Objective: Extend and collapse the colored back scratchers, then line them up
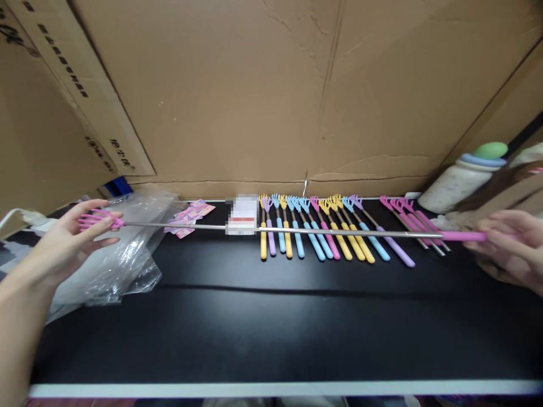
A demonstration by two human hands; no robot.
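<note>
A pink back scratcher [297, 230] with a thin metal telescopic rod stretches level across the view, pulled out long above the black table. My left hand [78, 234] is closed on its pink claw head at the left. At the far right my right hand [515, 240] grips the end of the pink handle. Behind the rod, a row of back scratchers [314, 240] in yellow, blue, purple and pink lies with claws toward the back. Several pink back scratchers [411, 220] lie in a group to the right of that row.
Clear plastic bags [123, 260] lie at the left, near small pink printed cards [190, 216]. A blurred-out white item [242, 215] lies left of the row. At back right stands a white bottle [460, 181] with a green top. Cardboard walls [237, 102] enclose the table [288, 333].
</note>
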